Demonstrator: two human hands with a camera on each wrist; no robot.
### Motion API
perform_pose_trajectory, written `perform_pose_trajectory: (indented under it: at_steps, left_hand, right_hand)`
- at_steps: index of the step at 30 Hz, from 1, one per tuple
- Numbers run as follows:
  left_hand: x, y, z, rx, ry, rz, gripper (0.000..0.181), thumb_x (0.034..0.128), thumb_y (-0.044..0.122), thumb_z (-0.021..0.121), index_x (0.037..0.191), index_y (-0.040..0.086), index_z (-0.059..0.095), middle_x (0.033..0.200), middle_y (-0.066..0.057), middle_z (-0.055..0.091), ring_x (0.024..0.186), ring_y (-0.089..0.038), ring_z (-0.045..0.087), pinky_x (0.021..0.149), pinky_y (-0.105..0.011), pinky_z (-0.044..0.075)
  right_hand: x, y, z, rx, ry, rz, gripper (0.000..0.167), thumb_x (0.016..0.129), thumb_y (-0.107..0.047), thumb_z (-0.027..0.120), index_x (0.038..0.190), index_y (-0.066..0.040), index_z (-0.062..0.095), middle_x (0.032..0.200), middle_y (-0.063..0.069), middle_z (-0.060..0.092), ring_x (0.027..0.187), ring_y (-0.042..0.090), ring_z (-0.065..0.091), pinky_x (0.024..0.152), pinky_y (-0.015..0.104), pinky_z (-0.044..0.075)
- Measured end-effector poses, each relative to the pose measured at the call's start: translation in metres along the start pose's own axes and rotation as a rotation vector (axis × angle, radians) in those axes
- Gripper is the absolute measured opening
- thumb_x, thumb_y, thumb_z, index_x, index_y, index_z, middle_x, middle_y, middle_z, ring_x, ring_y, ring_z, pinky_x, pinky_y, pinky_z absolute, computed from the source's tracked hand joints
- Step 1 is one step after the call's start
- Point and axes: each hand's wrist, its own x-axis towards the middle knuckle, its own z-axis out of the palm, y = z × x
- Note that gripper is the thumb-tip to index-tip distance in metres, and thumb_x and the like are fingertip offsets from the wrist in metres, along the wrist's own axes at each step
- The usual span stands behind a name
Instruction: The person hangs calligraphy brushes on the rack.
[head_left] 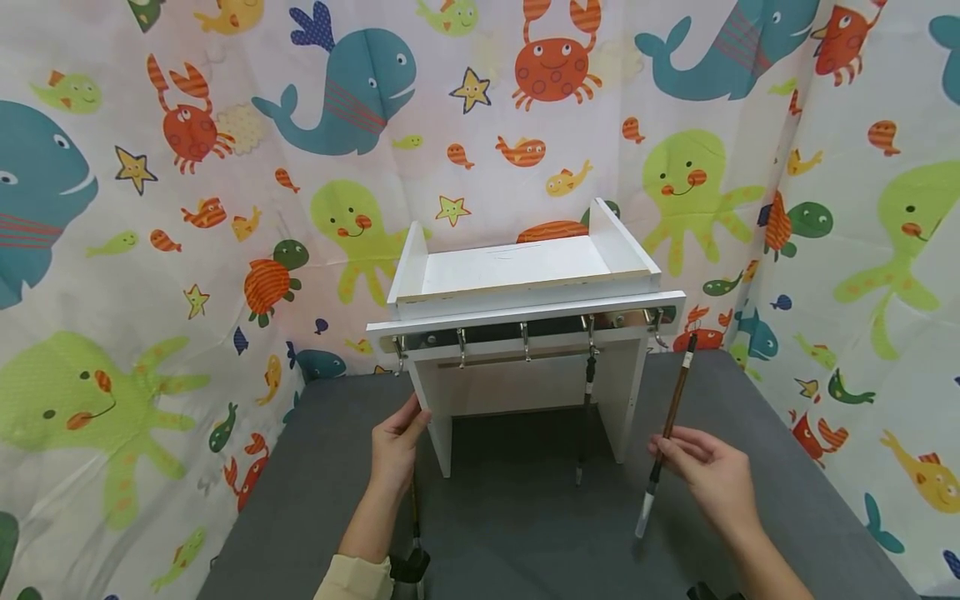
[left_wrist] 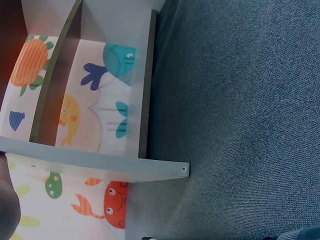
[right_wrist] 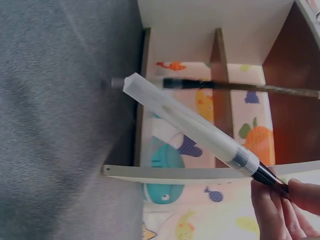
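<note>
My right hand (head_left: 705,475) pinches a calligraphy brush (head_left: 677,387) by its dark lower part, right of a white shelf unit (head_left: 525,308). The brush has a brown handle, and its clear cap (right_wrist: 185,120) slants downward. At the unit's left side panel (head_left: 435,417), my left hand (head_left: 396,446) grips the front edge. A second calligraphy brush (head_left: 587,408) hangs tip down from one of several metal hooks (head_left: 525,342) along the unit's front rail. In the left wrist view only a bit of the left hand (left_wrist: 7,200) shows, against the panel.
The unit stands on a grey cloth-covered table (head_left: 517,533). Beside the left forearm is a thin brown stick-like thing (head_left: 415,508), partly hidden. A curtain (head_left: 480,175) printed with sea animals surrounds the back and sides. The unit has an open tray top (head_left: 517,262).
</note>
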Motion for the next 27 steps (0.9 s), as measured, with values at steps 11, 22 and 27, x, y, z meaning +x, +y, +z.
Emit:
perform_pose_trajectory:
  at_steps: [11, 22, 27]
  left_hand:
    - [0.003, -0.004, -0.001, -0.013, -0.001, -0.009, 0.046, 0.0924, 0.010, 0.073, 0.136, 0.004, 0.061, 0.138, -0.006, 0.061, 0.127, -0.009, 0.059, 0.101, -0.022, 0.049]
    - [0.004, -0.002, -0.002, -0.021, -0.007, -0.014, 0.045, 0.0919, 0.012, 0.074, 0.135, 0.006, 0.063, 0.137, -0.005, 0.063, 0.126, -0.009, 0.060, 0.103, -0.027, 0.049]
    - [0.004, -0.003, -0.002, -0.001, -0.008, -0.020, 0.045, 0.0919, 0.015, 0.075, 0.135, 0.007, 0.063, 0.138, -0.005, 0.062, 0.129, -0.013, 0.059, 0.107, -0.033, 0.046]
  right_hand:
    - [-0.016, -0.029, 0.005, -0.003, 0.067, -0.151, 0.038, 0.093, -0.020, 0.074, 0.122, 0.002, 0.066, 0.105, 0.003, 0.079, 0.089, 0.012, 0.076, 0.075, 0.025, 0.059]
    - [-0.037, -0.058, 0.011, -0.038, 0.040, -0.283, 0.032, 0.093, -0.014, 0.073, 0.119, 0.003, 0.067, 0.103, 0.001, 0.079, 0.087, 0.012, 0.077, 0.075, 0.024, 0.059]
    - [-0.048, -0.064, 0.017, -0.056, -0.025, -0.331, 0.030, 0.092, -0.009, 0.074, 0.119, 0.003, 0.068, 0.104, 0.005, 0.079, 0.089, 0.013, 0.077, 0.077, 0.022, 0.059]
